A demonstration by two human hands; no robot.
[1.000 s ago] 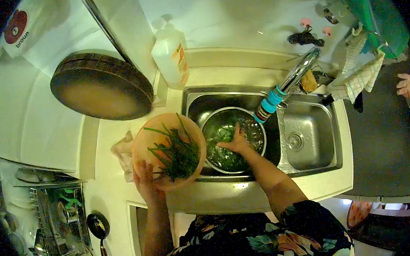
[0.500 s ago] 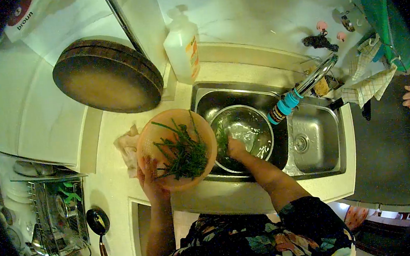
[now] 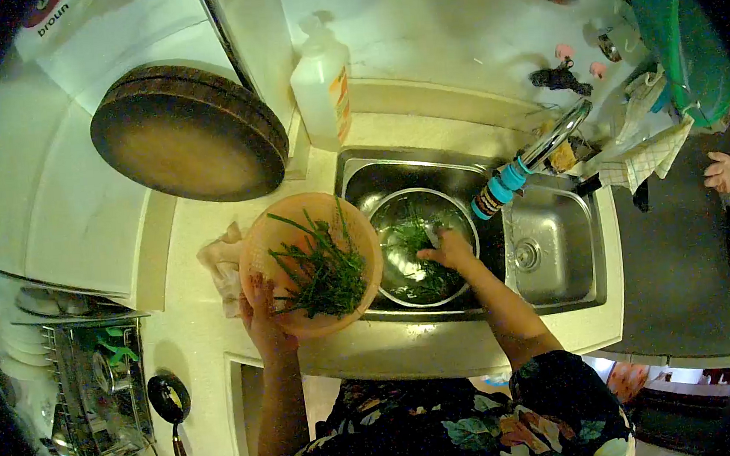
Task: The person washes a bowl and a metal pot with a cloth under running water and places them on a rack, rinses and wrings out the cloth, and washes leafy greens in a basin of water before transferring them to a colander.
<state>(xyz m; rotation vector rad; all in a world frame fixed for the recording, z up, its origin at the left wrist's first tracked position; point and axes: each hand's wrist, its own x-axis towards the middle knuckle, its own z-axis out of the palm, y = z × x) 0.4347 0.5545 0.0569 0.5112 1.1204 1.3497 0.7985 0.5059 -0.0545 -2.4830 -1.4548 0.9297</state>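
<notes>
My left hand (image 3: 262,313) grips the lower left rim of an orange plastic colander (image 3: 252,258), thumb over the edge. Green leafy stalks (image 3: 330,274) lie heaped in the colander, some long stems pointing up and left. To its right, a round metal basin (image 3: 474,258) with water stands in the left sink bowl. My right hand (image 3: 454,252) is over the basin with its thumb and fingers apart. Loose greens (image 3: 413,234) float in the water just left of its fingers.
A faucet (image 3: 555,136) with a blue attachment (image 3: 499,190) reaches over the sink divider. The right sink bowl (image 3: 560,255) has a drain. A round chopping board (image 3: 191,143), a white bottle (image 3: 322,90) and a cloth (image 3: 224,265) are near the colander. A small pan (image 3: 169,399) lies lower left.
My right hand has moved right within the basin and its fingers have spread. More greens now float in the water. My left hand and the colander stay nearly in place.
</notes>
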